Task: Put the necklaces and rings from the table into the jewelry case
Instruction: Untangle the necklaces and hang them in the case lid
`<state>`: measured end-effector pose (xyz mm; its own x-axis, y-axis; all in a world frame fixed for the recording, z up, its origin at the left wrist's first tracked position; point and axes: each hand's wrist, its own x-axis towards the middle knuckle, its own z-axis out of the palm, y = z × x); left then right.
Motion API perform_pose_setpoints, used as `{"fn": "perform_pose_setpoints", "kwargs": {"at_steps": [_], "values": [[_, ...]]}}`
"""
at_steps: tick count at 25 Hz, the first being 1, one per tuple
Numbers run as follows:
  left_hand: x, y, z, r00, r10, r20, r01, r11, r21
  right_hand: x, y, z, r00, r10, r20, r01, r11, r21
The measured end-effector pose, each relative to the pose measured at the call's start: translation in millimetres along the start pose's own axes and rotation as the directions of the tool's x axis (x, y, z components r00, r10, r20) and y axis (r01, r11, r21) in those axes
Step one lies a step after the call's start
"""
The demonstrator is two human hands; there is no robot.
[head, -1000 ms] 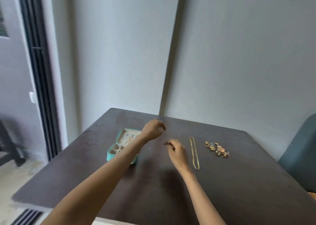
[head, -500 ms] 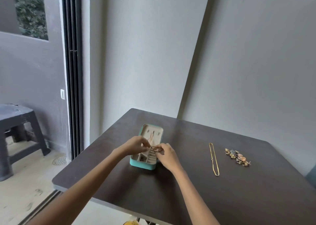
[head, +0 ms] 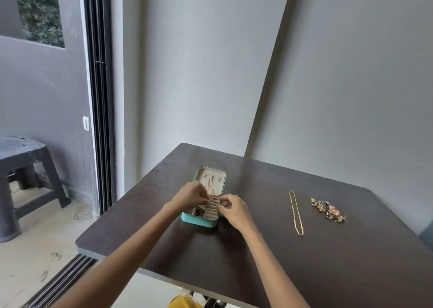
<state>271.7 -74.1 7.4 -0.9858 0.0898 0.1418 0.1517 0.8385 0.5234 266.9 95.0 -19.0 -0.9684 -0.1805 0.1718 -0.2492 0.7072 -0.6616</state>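
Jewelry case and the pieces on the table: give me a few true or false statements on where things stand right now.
1. The jewelry case lies open. True.
2. Both hands are at the case, the left hand and right hand pinching a small gold piece over it. True.
3. The gold chain necklace is already in the case. False: it lies stretched out on the table.
4. The cluster of rings sits left of the case. False: it lies right of the chain.
5. The chain touches the rings. False: they lie apart.
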Motion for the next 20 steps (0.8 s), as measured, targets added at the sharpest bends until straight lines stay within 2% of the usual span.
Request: {"fn": "perform_pose_setpoints", "kwargs": {"at_steps": [3,7,13,14,17,20], "values": [[-2,4,-1,0.999,0.043,0.005,-0.043,0.998,0.038,-1,-8,-6,0.999,-0.004,0.051,0.009,0.995,-0.101],[-3,9,1,0.996,0.089,0.006,-0.089,0.992,0.088,2,-25,-13,0.997,-0.055,0.047,0.069,0.918,-0.39],[-1,5,2,0.995,0.098,0.021,-0.1,0.992,0.074,10,-41,-15,0.996,-0.088,0.003,0.075,0.837,-0.542],[-1,2,2,0.995,0.095,0.02,-0.096,0.995,0.038,10,-44,-18,0.994,-0.105,-0.018,0.081,0.858,-0.508],[0,-6,-3,0.999,0.045,-0.013,-0.046,0.988,-0.15,15,-43,-28,0.997,-0.042,-0.065,0.026,0.974,-0.226],[0,-2,-11,0.999,-0.028,-0.036,0.012,0.927,-0.375,25,-42,-45,0.998,-0.018,-0.058,0.019,1.0,0.017]]}}
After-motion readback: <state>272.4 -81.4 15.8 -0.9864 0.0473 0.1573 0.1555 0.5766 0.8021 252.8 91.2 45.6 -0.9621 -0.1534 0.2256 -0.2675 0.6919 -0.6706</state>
